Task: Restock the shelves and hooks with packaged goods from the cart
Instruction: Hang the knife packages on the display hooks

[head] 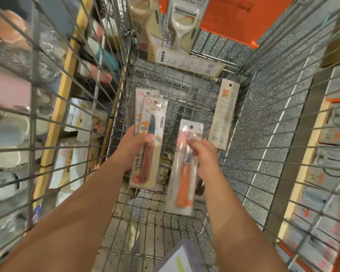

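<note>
Your left hand [134, 146] clutching two glossy carded packs [148, 142] marked "knife", brown handle, your right hand [202, 154] pinching a clear sleeve with an orange-handled knife [185, 167], above the wire cart [185, 91].

Your left hand [134, 143] hides the second knife pack [139, 107] behind the front pack [152, 134]; shelf goods [14, 79] left of it are blurred.
</note>
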### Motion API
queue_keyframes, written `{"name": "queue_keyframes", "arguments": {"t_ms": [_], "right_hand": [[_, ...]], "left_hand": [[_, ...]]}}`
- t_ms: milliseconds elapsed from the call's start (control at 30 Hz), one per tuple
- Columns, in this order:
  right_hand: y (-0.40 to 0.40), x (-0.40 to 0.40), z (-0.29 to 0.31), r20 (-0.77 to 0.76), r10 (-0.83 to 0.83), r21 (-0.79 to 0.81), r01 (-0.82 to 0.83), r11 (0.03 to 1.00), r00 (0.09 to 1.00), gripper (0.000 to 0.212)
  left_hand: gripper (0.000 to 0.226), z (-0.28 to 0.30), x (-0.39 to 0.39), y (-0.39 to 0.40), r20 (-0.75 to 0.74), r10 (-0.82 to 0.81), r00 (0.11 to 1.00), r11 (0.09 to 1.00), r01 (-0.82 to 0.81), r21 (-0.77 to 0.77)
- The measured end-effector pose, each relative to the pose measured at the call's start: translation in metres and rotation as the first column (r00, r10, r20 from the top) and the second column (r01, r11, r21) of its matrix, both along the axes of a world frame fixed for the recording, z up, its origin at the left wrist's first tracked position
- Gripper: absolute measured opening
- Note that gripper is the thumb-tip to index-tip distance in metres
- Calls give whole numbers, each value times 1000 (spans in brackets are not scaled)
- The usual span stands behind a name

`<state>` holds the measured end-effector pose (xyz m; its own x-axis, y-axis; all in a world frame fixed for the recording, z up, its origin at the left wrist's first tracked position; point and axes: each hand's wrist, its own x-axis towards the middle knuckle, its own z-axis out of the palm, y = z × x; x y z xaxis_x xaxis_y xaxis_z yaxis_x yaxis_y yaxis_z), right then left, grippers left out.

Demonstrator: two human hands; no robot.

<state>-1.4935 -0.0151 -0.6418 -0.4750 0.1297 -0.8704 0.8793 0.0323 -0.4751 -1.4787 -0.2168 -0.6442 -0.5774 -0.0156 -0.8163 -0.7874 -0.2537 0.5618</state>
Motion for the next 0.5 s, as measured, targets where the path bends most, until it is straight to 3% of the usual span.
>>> {"name": "queue_keyframes", "arguments": {"t_ms": [100, 267, 400, 500], "right_hand": [[11, -18, 6, -5, 22, -152, -23, 988, 1000, 8], [-13, -25, 8, 60, -56, -338, 73, 938, 997, 12], [-36, -19, 1, 88, -124, -343, 147, 928, 988, 23], [-48, -9, -4, 58, -150, -339, 160, 927, 987, 25]], "left_hand": [[72, -1, 0, -1, 20, 1, 1000, 1000, -1, 0], [74, -3, 2, 11, 5, -103, 995, 994, 102, 42], [64, 4, 5, 17, 10, -101, 995, 994, 101, 31], [74, 7, 7, 18, -42, -100, 994, 992, 103, 75]]}}
